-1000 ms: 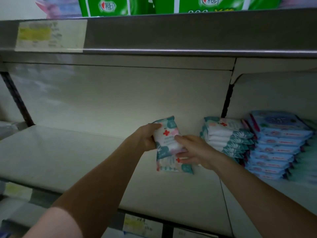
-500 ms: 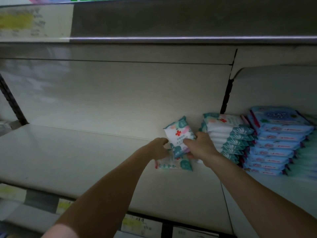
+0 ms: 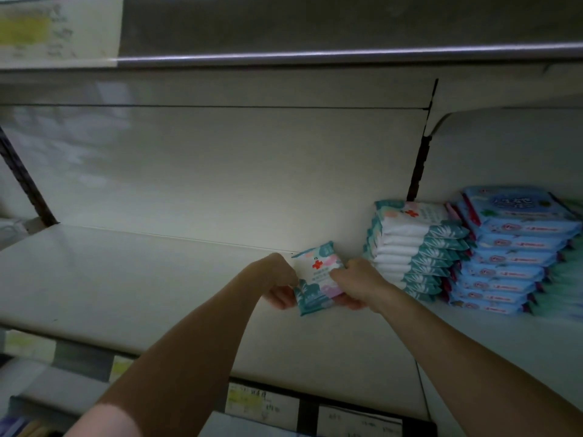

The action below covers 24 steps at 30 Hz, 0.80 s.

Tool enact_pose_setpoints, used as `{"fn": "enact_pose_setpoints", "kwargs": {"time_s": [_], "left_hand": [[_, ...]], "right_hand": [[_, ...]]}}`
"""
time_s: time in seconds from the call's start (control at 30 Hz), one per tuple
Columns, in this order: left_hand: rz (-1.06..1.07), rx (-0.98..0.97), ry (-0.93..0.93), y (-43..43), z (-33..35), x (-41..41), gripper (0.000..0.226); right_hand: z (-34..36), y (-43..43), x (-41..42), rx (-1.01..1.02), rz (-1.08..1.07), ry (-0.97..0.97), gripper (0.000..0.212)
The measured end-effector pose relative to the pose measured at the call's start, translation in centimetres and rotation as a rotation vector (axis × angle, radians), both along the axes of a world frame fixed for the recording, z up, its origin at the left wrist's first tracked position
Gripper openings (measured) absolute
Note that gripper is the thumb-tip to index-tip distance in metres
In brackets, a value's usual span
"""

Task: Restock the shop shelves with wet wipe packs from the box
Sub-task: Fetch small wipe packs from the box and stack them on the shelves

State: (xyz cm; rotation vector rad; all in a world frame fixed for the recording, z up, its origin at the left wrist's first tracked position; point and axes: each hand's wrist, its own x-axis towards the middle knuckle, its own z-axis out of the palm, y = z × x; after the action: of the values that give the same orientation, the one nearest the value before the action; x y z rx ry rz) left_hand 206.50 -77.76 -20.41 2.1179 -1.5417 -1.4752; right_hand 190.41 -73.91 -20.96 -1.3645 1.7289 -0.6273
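A teal and white wet wipe pack [image 3: 317, 275] with a red cross is held tilted just above the white shelf [image 3: 126, 279], near the back panel. My left hand [image 3: 279, 283] grips its left edge and my right hand [image 3: 355, 283] grips its right edge. Whether another pack lies beneath it is hidden by the hands. Just to the right stands a stack of several matching packs [image 3: 413, 250].
A stack of blue wipe packs [image 3: 511, 250] fills the shelf further right. A dark upright bracket [image 3: 419, 165] divides the back panels. The upper shelf's front rail [image 3: 315, 55] hangs overhead. Price labels [image 3: 252, 402] line the front edge below.
The held pack has dropped lower toward the shelf and the pack lying there earlier is now covered. Both hands moved down with it.
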Motion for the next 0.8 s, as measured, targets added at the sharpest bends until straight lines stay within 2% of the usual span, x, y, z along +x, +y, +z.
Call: {"fn": "enact_pose_setpoints", "kwargs": {"time_s": [0.17,0.27,0.37,0.43,0.5,0.6,0.7,0.73,0.8], "left_hand": [[-0.019,-0.024,-0.015,0.0,0.2,0.2,0.012],[0.023,-0.238,-0.120,-0.3,0.3,0.0,0.028],[-0.143,-0.429,-0.071,-1.0,-0.1,-0.6,0.061],[-0.278,-0.426,-0.096,-1.0,-0.4,-1.1,0.065],[-0.365,-0.439,-0.176,-0.9,-0.4,-1.3,0.054],[-0.289,-0.369,-0.162,-0.8,0.5,-0.5,0.041],[-0.180,-0.207,-0.058,-0.6,1.1,0.8,0.027],[-0.175,-0.185,-0.019,-0.4,1.1,1.1,0.031],[-0.224,-0.222,0.033,-0.5,1.0,1.3,0.061]], "right_hand": [[-0.2,0.2,0.2,-0.049,0.089,0.212,0.023],[0.3,0.9,0.1,-0.087,0.154,0.456,0.027],[1.2,2.7,0.2,-0.223,0.214,0.787,0.037],[1.5,4.3,1.0,-0.367,0.265,0.878,0.041],[1.1,5.2,2.1,-0.439,0.361,0.899,0.052],[0.0,4.5,3.0,-0.380,0.442,0.970,0.064],[-0.2,2.4,2.1,-0.425,0.426,1.098,0.048],[-0.1,1.8,1.5,-0.427,0.427,1.125,0.045],[0.2,0.8,0.5,-0.422,0.435,1.139,0.040]]}}
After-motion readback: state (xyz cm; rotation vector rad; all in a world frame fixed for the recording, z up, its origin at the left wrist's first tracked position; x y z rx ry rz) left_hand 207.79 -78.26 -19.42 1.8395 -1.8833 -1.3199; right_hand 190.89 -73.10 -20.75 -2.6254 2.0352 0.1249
